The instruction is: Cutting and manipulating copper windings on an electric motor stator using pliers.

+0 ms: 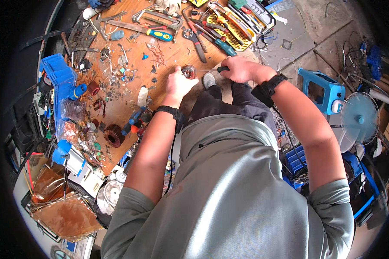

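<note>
My left hand (178, 83) is closed round a small ring-shaped coil part (188, 71) with copper windings, held at the front edge of the wooden workbench (162, 58). My right hand (242, 69) grips the black handle (222, 69) of a thin tool, perhaps a screwdriver, whose metal shaft (208, 71) reaches left to the coil part; whether the tip is inside it is too small to tell. A larger copper-wound ring (113, 135) lies on the bench left of my left forearm, near blue-handled tools (134, 120) and scattered scraps.
Hand tools, a hacksaw (155, 19) and a yellow tool tray (224, 26) crowd the far bench. A blue bin (56, 71) stands at left. At right are a blue-framed appliance (320, 90), a fan (359, 116) and tangled cables. My shoe (209, 80) shows below my hands.
</note>
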A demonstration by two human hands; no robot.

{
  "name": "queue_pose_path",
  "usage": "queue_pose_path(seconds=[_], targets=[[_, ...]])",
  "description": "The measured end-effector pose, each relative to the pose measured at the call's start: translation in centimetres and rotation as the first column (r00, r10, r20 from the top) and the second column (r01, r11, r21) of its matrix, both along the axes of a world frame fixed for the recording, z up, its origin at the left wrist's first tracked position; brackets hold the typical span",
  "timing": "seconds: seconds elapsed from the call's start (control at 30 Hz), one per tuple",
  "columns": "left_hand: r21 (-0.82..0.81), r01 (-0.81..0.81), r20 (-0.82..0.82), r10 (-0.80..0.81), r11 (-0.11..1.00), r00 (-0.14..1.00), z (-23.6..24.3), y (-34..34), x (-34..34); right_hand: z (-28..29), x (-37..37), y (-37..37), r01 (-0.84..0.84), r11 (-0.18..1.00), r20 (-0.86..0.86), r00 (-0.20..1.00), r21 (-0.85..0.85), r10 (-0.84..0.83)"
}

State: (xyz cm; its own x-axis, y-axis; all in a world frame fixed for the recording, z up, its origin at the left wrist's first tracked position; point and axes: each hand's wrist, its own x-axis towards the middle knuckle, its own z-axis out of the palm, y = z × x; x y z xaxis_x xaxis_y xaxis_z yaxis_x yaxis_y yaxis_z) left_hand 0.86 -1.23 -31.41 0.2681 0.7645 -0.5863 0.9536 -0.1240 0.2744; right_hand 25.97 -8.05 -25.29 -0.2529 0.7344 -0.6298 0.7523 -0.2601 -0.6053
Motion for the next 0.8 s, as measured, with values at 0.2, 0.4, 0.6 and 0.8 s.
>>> queue_pose_path(seconds=[0.2,0.4,0.6,0.8], targets=[[0.100,-0.061,0.056,0.056,0.993,0.997,-0.5,-1.2,0.1,1.0,-5.4,-4.8,0.231,0.972,0.048,0.971,0.039,-0.233],[0.110,-0.099,0.088,0.089,0.989,0.992,-0.2,-0.9,0.6,-0.3,-7.9,-6.6,0.331,0.934,0.065,0.937,0.134,-0.342],[0.115,-0.105,0.124,0.091,0.988,0.988,-0.3,-0.9,0.0,1.4,-4.2,-3.8,0.205,0.978,0.045,0.978,-0.028,-0.203],[0.088,-0.104,0.138,0.092,0.991,0.986,-1.4,-0.9,-0.3,-1.7,-4.3,-5.3,0.226,0.974,-0.035,0.974,0.012,-0.225]])
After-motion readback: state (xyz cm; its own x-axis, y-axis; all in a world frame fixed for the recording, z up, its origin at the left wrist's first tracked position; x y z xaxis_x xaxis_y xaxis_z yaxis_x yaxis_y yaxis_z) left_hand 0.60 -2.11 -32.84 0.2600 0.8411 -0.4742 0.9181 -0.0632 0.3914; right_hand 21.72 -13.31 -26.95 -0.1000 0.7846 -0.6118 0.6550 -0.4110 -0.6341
